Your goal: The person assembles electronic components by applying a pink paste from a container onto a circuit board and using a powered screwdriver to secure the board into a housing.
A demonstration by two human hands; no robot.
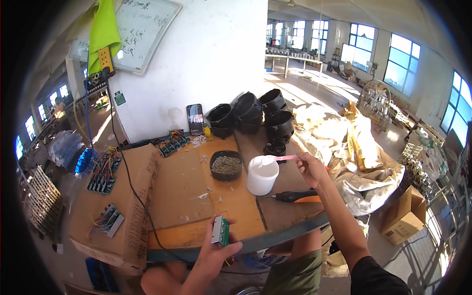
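The wooden table [241, 216] is the biggest thing by you, and the black bowl [225, 178] of little bits is the middle of our clock. A big brown box [103, 246] sits at 8 o'clock with boards and wires on top. A black cord [138, 196] runs down over it, and your left arm could snag it if you swing that way. At 4 o'clock, the white tub [260, 186] holds white stuff. Just past it lies a black and orange tool [293, 196], which a low elbow could knock.

Your left hand [215, 251], at 6 o'clock, has its grip closed around a green and gray board [221, 233]. Squeeze too hard or let it tip, and it might slip off the table's edge. Your right hand [313, 168], at 3 o'clock, pinches the end of a pink stick [287, 158]. Its white tip is over the tub; I can't tell if it touches the stuff. Tilt it too fast and some could drip, or the tub could tip.
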